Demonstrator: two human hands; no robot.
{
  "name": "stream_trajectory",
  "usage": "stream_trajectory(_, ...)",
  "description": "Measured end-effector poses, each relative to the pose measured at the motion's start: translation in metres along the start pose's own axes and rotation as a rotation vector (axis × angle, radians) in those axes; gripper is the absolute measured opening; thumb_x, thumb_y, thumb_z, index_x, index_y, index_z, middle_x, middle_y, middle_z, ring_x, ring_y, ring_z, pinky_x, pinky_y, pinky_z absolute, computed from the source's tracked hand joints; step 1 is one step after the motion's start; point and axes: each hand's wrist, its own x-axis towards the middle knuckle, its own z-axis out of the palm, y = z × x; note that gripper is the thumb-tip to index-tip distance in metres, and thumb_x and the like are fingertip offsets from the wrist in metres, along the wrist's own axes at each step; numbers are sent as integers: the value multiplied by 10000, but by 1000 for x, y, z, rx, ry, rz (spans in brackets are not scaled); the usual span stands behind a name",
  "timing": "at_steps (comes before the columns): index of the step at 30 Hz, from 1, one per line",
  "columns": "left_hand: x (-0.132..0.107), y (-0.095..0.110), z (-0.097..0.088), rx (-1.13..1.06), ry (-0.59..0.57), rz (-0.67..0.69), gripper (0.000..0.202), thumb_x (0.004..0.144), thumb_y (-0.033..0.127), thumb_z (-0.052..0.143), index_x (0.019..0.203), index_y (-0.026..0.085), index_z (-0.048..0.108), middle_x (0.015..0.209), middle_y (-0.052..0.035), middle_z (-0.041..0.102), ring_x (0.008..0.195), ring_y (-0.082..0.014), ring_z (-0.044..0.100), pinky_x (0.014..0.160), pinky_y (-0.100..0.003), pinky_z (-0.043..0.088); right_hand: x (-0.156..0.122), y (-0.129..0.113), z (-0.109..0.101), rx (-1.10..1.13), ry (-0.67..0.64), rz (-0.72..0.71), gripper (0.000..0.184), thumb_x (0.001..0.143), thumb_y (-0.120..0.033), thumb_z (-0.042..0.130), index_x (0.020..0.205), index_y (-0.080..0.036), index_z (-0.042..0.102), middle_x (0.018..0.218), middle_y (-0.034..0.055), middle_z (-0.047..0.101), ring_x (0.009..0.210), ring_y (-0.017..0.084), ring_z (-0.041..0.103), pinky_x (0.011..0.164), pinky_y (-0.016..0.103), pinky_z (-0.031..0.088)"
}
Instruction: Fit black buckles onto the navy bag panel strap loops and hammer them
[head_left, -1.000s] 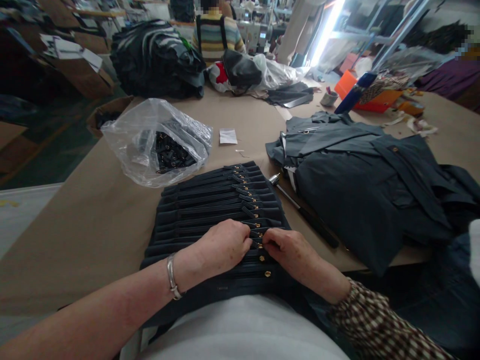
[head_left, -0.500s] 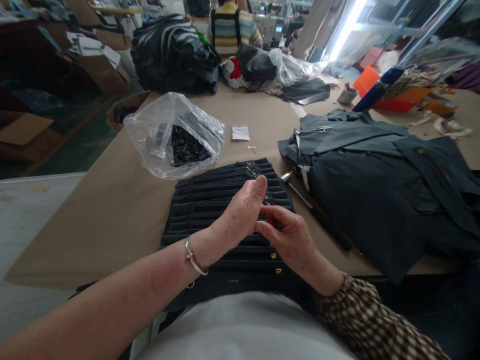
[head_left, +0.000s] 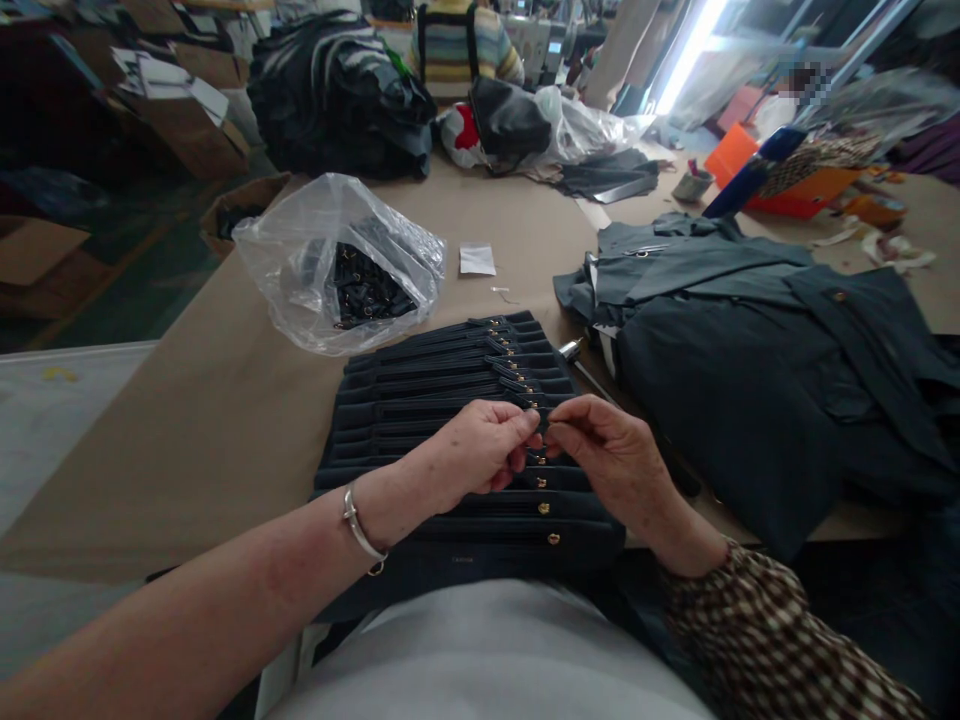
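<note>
Overlapping dark pieces with zippers lie in a fanned row on the table in front of me. A line of gold zipper sliders runs down their right side, and dark pull strips hang from the farther ones. Over this row, my left hand is closed, thumb pressed to its fingers near one slider. Facing it, my right hand pinches with thumb and forefinger, its tips a small gap from the left thumb. What either hand holds is too small to make out.
A clear plastic bag of black strips with gold rings stands behind to the left. Dark garment pieces are heaped at right, beside a metal-tipped tool. A white paper square lies beyond. A person sits at the back.
My left hand has turned from thumb-up to a downward pinch. My right hand has drawn slightly right, so the hands no longer overlap. More sliders and pull strips show.
</note>
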Motion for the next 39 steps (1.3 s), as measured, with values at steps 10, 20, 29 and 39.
stream_trajectory(10, -10, -12, 6, 723, -60, 276, 221, 798, 290, 504, 619, 184, 577, 552, 26, 526, 523, -106, 440, 486, -238, 296, -41, 3, -5, -380, -176, 39, 123, 813, -115, 550, 856, -199, 630, 707, -19, 664, 608, 112, 592, 568, 221, 445)
stream_trajectory(20, -14, -19, 13, 985, -42, 278, 242, 828, 309, 485, 670, 192, 627, 628, -42, 628, 540, -161, 532, 519, -281, 345, -52, 24, -4, -483, -258, -53, 172, 830, -66, 535, 860, -195, 644, 843, 13, 685, 741, 134, 620, 667, 250, 473)
stream_trajectory(29, -12, -26, 9, 1103, -21, 350, 285, 862, 329, 420, 705, 196, 616, 659, -53, 629, 576, -182, 550, 549, -296, 373, -50, 29, 1, -546, -246, -57, 154, 816, -56, 543, 818, -194, 611, 788, 0, 644, 699, 125, 592, 630, 238, 435)
stream_trajectory(39, -12, -17, -4, 597, 34, 262, 318, 825, 460, 535, 669, 184, 559, 573, 28, 511, 516, -98, 437, 481, -229, 292, -43, 12, -3, -485, -185, -100, 136, 864, -90, 521, 835, -202, 593, 797, 1, 613, 696, 120, 569, 622, 241, 429)
